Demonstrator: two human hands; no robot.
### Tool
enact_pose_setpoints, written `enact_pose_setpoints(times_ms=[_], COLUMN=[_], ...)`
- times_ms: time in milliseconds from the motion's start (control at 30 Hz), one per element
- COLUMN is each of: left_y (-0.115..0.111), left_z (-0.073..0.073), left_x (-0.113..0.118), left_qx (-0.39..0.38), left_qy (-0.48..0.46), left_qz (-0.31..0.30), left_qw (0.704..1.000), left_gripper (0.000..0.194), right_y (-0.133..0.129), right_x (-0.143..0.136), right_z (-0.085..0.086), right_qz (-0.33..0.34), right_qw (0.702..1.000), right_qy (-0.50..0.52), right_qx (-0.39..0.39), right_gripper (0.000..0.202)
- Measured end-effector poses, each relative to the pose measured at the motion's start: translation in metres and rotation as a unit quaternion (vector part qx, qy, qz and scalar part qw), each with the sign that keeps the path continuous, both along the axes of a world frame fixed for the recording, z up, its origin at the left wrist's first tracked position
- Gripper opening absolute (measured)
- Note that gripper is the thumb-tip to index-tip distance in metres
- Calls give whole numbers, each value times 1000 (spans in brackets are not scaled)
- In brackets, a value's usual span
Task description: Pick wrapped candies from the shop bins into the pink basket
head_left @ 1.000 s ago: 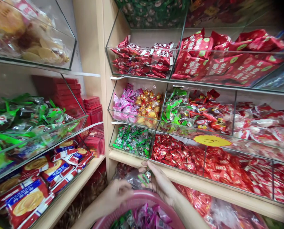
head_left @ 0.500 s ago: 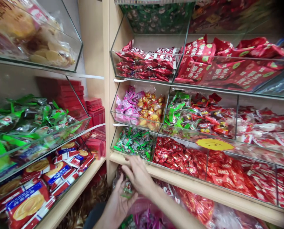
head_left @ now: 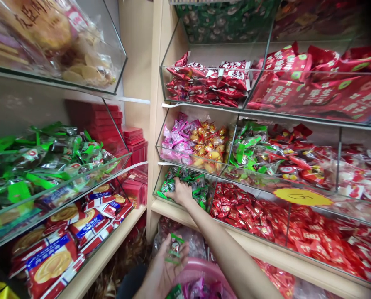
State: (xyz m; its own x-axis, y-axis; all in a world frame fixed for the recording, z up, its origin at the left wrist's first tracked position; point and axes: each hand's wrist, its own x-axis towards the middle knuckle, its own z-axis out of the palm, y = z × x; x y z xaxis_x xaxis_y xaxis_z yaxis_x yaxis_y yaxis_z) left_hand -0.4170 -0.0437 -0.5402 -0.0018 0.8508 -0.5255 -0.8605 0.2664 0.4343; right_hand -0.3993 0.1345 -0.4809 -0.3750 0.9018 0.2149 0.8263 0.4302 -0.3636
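My left hand point(head_left: 168, 263), palm up, holds a small clear candy packet with green ends point(head_left: 174, 248) between the thumb and fingers. It is below the front ledge, over a pink basin point(head_left: 191, 268) with purple and green wrapped candies in it. My right hand point(head_left: 181, 193) reaches over the front of a clear bin into the green-and-silver wrapped candies point(head_left: 198, 182). Its thumb and forefinger are spread apart and touch the candies; the other fingertips are partly hidden.
Red wrapped candies point(head_left: 241, 207) fill the bin to the right, under a yellow price tag point(head_left: 302, 197). Purple and gold candies point(head_left: 208, 143) lie one tier above. At left are bins of green-ended packets point(head_left: 45, 155) and cookie packs point(head_left: 53, 265). A wooden ledge point(head_left: 235, 238) runs below.
My right hand has left my left hand and moved up into the bin of green-and-silver candies. My left hand has lowered slightly, still with the packet. The view has shifted left.
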Motion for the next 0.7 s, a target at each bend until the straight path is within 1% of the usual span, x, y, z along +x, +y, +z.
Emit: enact_pose_setpoints(times_ms=[133,267,367,433,500,600,667,700], left_y=[-2,-5,-4,-2,-1,0,0,0], left_z=[2,3,0,-5,-9,-9,-4,0], left_x=[1,-1,-2,-3,-4,-7,-11,-13], left_qx=[-16,-17,-5,4,9,16,21,25], left_qy=[-3,2,-3,-13,-29,-50,-51,-49], left_qz=[-7,0,-1,-4,-10,-11,-2,3], left_qw=[1000,1000,1000,1000,999,999,998,998], left_gripper=[46,40,34,32,32,32,32,33], right_y=[4,12,19,23,23,9,-13,-27], right_x=[2,13,21,25,26,31,40,46], right_z=[3,-3,-13,-18,-19,-13,-8,-6], right_qz=[7,41,60,57,54,55,73,88], right_qw=[999,987,964,943,918,883,866,865], right_qy=[42,150,254,323,386,458,489,490], right_qx=[-29,-37,-41,-52,-65,-83,-78,-63], right_gripper=[58,52,50,50,50,49,50,50])
